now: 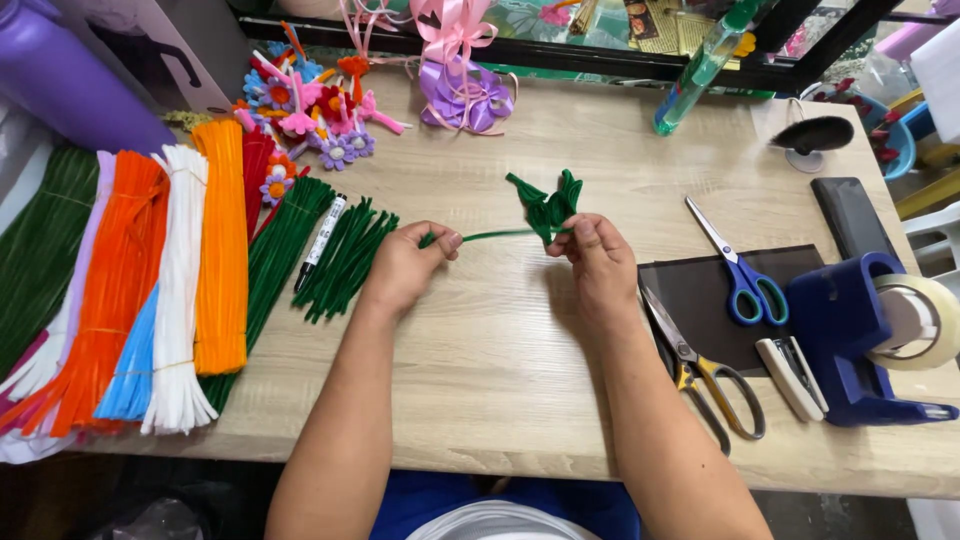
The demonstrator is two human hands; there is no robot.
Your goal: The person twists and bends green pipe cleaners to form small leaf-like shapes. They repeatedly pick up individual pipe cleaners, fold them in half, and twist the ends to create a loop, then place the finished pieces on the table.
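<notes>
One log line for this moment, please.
left hand: pinches stem end | right hand: holds green pipe cleaner leaves | above table

Bright, even light falls on the table [480,350]; soft shadows lie beneath the forearms, and the edges bend slightly.

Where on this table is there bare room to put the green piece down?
Bare wood lies before both hands: between the short green stems and the black mat, down to the table's near edge. Another patch lies between the purple ribbon and the blue-handled scissors. Left side is crowded with pipe-cleaner bundles; right with tape dispenser.
</notes>
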